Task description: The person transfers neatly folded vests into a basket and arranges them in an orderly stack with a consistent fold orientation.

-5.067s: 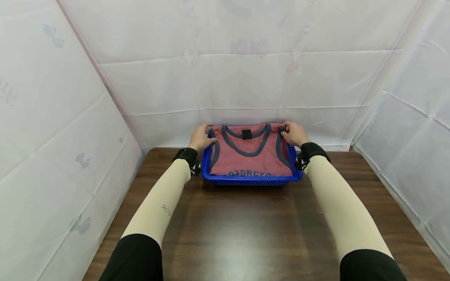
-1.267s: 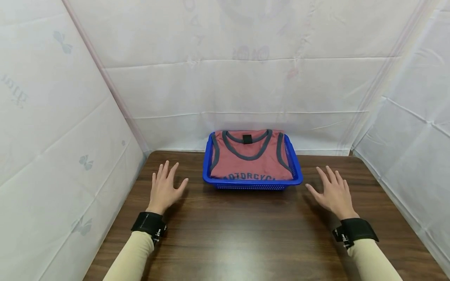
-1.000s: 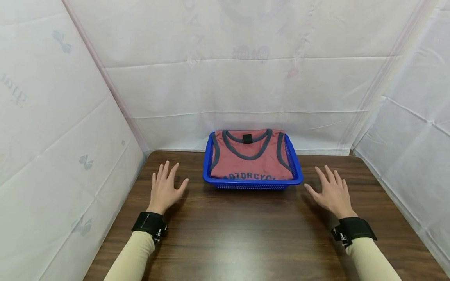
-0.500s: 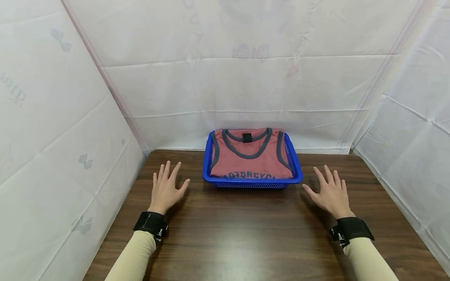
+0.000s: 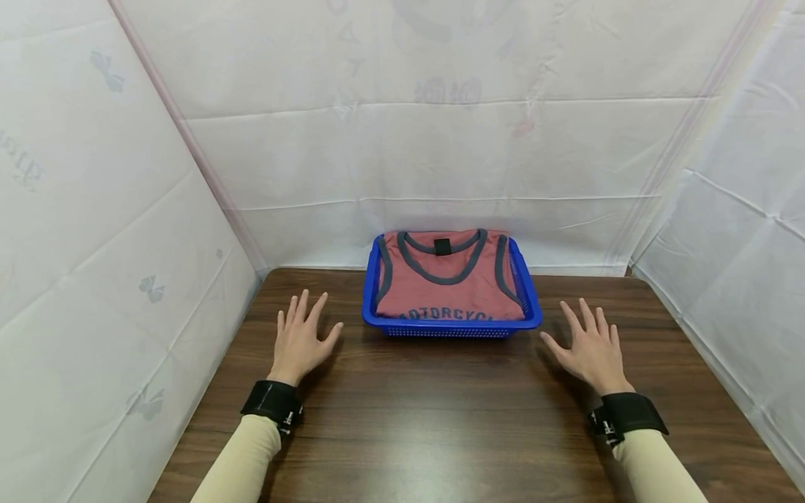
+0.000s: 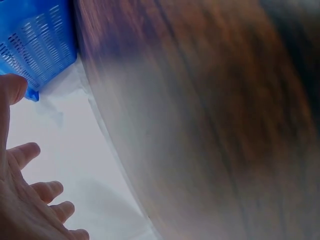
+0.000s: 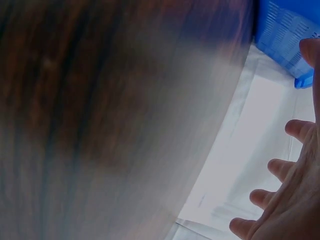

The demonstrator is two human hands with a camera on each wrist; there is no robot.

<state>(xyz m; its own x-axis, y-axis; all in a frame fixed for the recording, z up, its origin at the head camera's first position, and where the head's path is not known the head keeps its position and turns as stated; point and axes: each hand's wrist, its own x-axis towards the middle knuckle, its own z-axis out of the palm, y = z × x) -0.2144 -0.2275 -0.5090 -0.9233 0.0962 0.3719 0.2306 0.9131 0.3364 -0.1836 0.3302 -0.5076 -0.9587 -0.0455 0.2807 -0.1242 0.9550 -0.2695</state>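
Observation:
A folded pink tank top (image 5: 440, 297) with grey trim, a black neck label and blue lettering lies in a blue plastic basket (image 5: 449, 325) at the back of the table. My left hand (image 5: 302, 342), fingers spread, is to the left of the basket and apart from it. To the right of the basket, also apart, my right hand (image 5: 591, 353) has its fingers spread. Neither hand holds anything. Each wrist view catches a perforated side of the basket beyond the left hand (image 6: 25, 200) and the right hand (image 7: 295, 195).
The brown wooden table (image 5: 428, 419) runs back to a white sheet wall (image 5: 440, 154). More white sheeting hangs along the left side (image 5: 126, 279) and the right side (image 5: 742, 230).
About five seconds ago both hands held the tank top's shoulders in the basket; they have since let go and drawn back to either side. Over the last second they barely shift.

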